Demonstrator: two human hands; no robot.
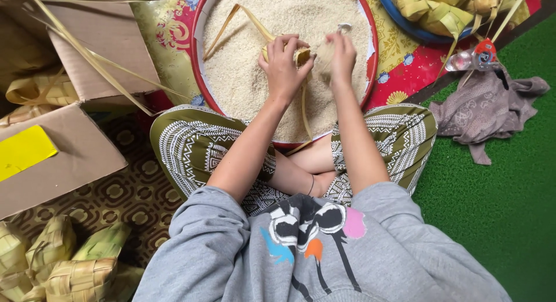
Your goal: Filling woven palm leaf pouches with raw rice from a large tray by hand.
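The left hand (282,67) curls its fingers around a small woven palm-leaf pouch (301,54), holding it over the round red-rimmed tray of white rice (255,76). The right hand (341,56), fingertips bunched together on a pinch of grains, hovers beside the pouch mouth. This looks like the filling step; feeding the grains in calls for a steady, open slit.

light: soft, even daylight | shadows: faint | blur: right hand (341,56) | edges: slightly bowed
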